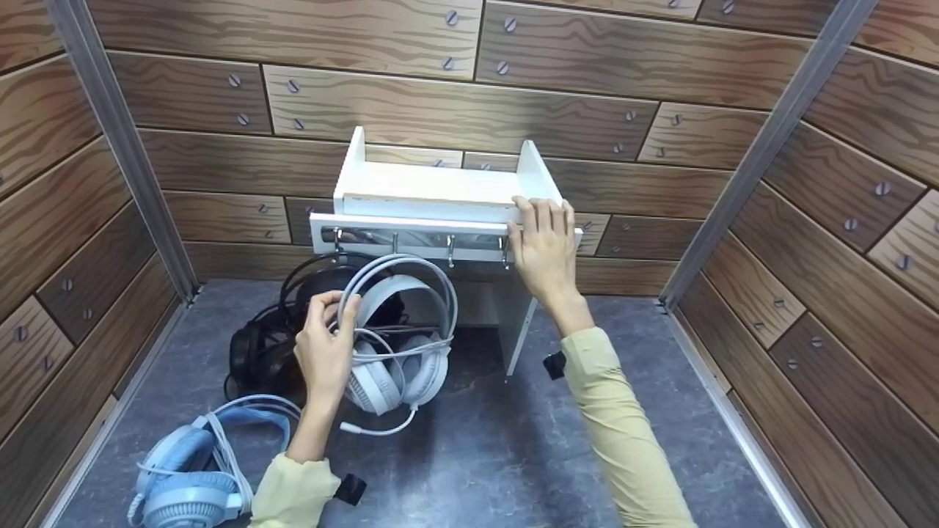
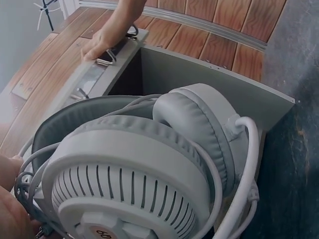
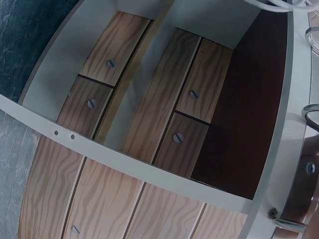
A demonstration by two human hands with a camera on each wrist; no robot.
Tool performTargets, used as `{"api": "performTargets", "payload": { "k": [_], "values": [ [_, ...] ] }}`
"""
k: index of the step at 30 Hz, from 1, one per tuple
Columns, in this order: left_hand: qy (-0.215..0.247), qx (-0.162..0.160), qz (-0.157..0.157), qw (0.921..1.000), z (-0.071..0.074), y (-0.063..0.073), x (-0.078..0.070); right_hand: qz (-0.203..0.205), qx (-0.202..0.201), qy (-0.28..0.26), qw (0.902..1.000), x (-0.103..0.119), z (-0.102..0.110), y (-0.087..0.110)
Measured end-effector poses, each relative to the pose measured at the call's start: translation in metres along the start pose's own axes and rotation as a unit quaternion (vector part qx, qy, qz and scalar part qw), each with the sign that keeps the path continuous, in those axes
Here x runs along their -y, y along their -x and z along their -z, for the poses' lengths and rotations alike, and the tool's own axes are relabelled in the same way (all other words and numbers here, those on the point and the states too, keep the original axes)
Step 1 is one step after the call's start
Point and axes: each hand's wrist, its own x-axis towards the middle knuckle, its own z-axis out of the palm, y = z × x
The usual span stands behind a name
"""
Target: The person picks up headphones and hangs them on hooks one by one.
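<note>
While the left hand (image 1: 325, 350) pinches one white headset (image 1: 375, 385) before one rack (image 1: 440, 182), we count four hooks (image 1: 450, 251), one blue headset (image 1: 192, 493), and the right hand (image 1: 545, 253), fingers slightly spread against the rack.

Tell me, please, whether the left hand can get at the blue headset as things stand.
Probably not right away: the left hand holds the white headset. Otherwise the way looks free: the blue headset lies near the left sleeve, with only its own cable across it.
</note>
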Motion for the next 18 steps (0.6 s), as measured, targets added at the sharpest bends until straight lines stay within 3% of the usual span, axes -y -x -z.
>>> {"api": "performTargets", "payload": {
  "k": [11,18],
  "values": [
    [0.035,0.022,-0.004,0.9992,-0.009,0.002,0.011,0.003,-0.002,0.002,1.0,-0.001,0.002,-0.001],
    [0.075,0.033,-0.005,0.9966,-0.007,0.005,0.016,0.008,-0.006,-0.001,1.0,0.0,0.0,0.0]
  ]
}}
